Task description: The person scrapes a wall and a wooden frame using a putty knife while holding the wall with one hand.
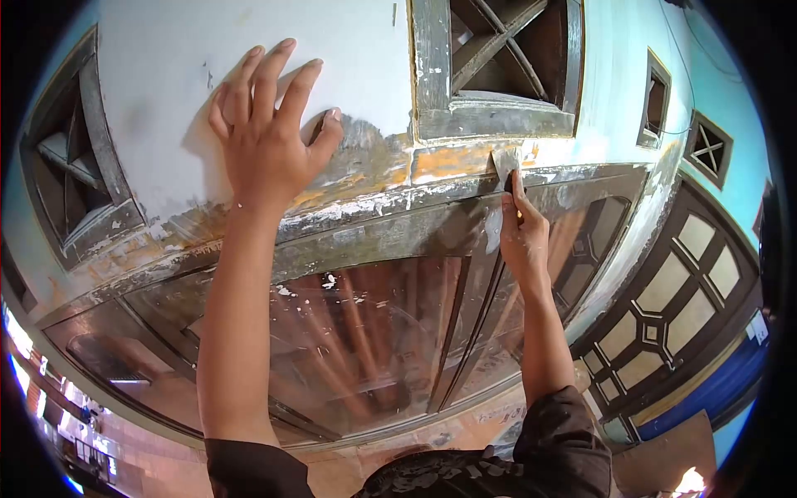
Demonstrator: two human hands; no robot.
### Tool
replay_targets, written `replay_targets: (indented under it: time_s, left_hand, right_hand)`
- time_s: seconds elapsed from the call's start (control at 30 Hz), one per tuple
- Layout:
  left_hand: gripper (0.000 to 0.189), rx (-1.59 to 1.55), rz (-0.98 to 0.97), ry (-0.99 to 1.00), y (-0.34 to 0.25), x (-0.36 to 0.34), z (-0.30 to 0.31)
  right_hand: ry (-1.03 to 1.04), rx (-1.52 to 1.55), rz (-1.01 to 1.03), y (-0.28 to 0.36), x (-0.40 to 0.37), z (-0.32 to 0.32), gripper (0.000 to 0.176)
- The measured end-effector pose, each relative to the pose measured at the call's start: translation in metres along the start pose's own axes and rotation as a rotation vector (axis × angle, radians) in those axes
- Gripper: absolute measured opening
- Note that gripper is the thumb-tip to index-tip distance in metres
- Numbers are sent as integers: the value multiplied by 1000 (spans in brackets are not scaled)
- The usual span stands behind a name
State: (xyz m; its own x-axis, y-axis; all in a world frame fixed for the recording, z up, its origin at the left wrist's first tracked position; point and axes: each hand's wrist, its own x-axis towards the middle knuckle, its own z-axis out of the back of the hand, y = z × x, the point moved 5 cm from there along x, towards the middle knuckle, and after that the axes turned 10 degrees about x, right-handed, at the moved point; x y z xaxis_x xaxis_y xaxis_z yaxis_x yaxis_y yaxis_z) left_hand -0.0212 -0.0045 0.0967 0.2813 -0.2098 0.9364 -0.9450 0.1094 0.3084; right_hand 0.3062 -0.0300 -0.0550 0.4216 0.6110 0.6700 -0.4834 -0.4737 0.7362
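Note:
My left hand (pixel 270 137) lies against the white wall (pixel 158 91), fingers spread, holding nothing. In my right hand (pixel 525 236) is a scraper (pixel 505 168), its handle mostly hidden by my fingers. The wide metal blade points up and meets the strip of wall under the vent frame (pixel 498 122). Along that strip (pixel 452 163) the paint is partly gone, with orange, grey and white patches showing. Just below runs the dark, worn top rail of the window frame (pixel 382 228), flecked with white paint.
Glass panes (pixel 365 332) with a reddish curtain behind fill the space below my hands. Another crossed vent (pixel 79 158) is at the left. A dark panelled door (pixel 672 307) stands at the right, near a blue object (pixel 706 390). Tiled floor (pixel 166 465) shows at lower left.

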Motion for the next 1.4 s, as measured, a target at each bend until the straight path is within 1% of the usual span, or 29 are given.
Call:
replay_targets:
  time_s: [0.13, 0.27, 0.33, 0.43, 0.67, 0.77, 0.87, 0.93, 0.97, 1.03, 1.13, 1.2, 1.27, 1.4]
  left_hand:
    - [45, 8, -3, 1, -1, 1, 1]
    - [45, 28, -1, 12, -1, 2, 2]
    - [48, 21, 2, 48, -3, 3, 4]
    - [49, 23, -2, 38, -2, 2, 3]
    - [48, 33, -3, 44, -3, 1, 5]
    - [48, 38, 3, 54, -2, 3, 4]
    - [48, 31, 0, 49, -4, 1, 4]
    - [49, 31, -5, 47, -3, 2, 4]
    - [49, 33, -5, 47, -2, 2, 4]
    - [49, 31, 1, 58, -3, 2, 3]
    - [49, 36, -2, 60, -3, 2, 4]
    - [49, 31, -1, 55, -3, 1, 3]
    - [49, 29, 2, 48, -2, 3, 2]
    - [49, 31, 9, 64, -3, 2, 3]
  right_hand:
    - [-21, 22, 17, 7, 5, 3, 47]
    - [-39, 84, 58, -10, 1, 2, 47]
    - [-16, 37, 56, -11, 2, 1, 46]
    - [-20, 6, 69, -6, -3, 4, 45]
    - [21, 67, 42, -8, -4, 3, 46]
    - [8, 96, 87, -15, 3, 1, 47]
    - [25, 28, 47, -14, 5, 4, 47]
    - [20, 83, 161, -18, 1, 7, 47]
    - [21, 84, 161, -13, 2, 7, 47]
    - [28, 28, 64, -5, 7, 7, 47]
    - [19, 70, 80, -11, 7, 5, 46]
    - [0, 76, 131, -15, 6, 5, 46]
    - [16, 101, 71, -17, 9, 5, 47]
    - [14, 55, 85, -14, 10, 6, 48]
